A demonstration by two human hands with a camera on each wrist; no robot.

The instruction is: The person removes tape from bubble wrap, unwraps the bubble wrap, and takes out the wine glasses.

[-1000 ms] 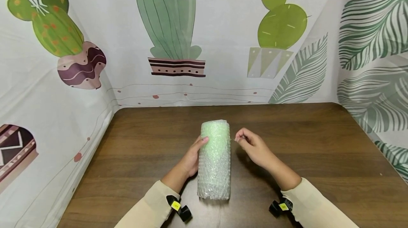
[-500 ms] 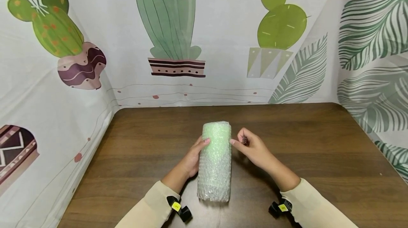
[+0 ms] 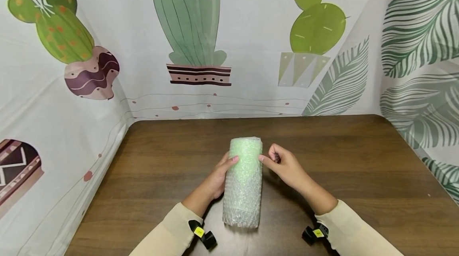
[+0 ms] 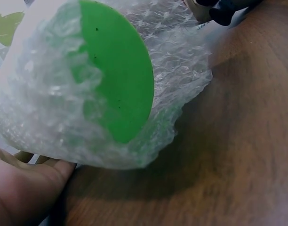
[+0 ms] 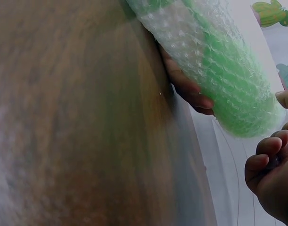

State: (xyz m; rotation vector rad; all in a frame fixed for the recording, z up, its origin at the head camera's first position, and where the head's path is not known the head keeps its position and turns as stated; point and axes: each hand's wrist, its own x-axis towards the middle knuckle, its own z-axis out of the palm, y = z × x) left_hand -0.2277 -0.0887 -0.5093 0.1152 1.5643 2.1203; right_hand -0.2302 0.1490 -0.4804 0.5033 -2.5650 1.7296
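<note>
A green cylinder rolled in bubble wrap [image 3: 243, 188] stands out above the middle of the table, tilted toward me. My left hand [image 3: 216, 176] grips it from the left, thumb over the front and fingers behind. In the left wrist view, a flat green round end [image 4: 120, 70] shows inside the loose open end of the wrap. My right hand [image 3: 285, 165] is at the upper right side, its thumb tip right at the wrap. Its other fingers [image 5: 257, 162] curl round a small crumpled shiny scrap, which looks like clear tape and is mostly hidden.
The brown wooden table [image 3: 340, 156] lies below, bounded by a white cloth backdrop [image 3: 251, 49] printed with cacti and leaves. Wrist cameras [image 3: 208, 240] sit on both beige sleeves [image 3: 358, 228].
The wrapped cylinder has shifted slightly right and toward me with the left hand. The right thumb has moved left to the wrap's edge; the thin strand between hand and wrap no longer shows.
</note>
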